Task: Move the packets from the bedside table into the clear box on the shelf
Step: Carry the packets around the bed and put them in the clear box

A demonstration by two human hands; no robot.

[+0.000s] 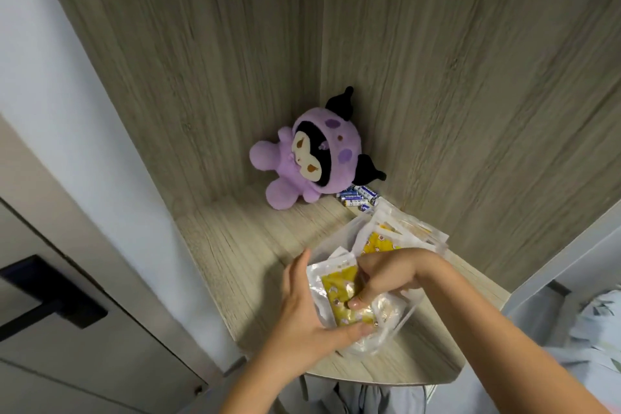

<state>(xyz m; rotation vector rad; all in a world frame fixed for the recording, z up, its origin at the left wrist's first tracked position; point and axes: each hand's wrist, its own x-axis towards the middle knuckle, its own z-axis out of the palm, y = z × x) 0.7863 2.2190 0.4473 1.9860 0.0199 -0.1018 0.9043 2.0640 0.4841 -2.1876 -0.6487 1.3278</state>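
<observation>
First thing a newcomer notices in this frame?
The purple plush toy lying in the shelf's back corner, batteries beside it. Then, up front, both hands on yellow packets in the clear box: left hand at the box's side, right hand gripping packets.

plush toy (304, 158): purple, with black horns and a pale face, lying against the wooden back panel in the corner
batteries (358, 197): a small blue and white heap just beside the toy, at the side panel's foot
dark handle (50, 292): on the pale door at lower left
</observation>
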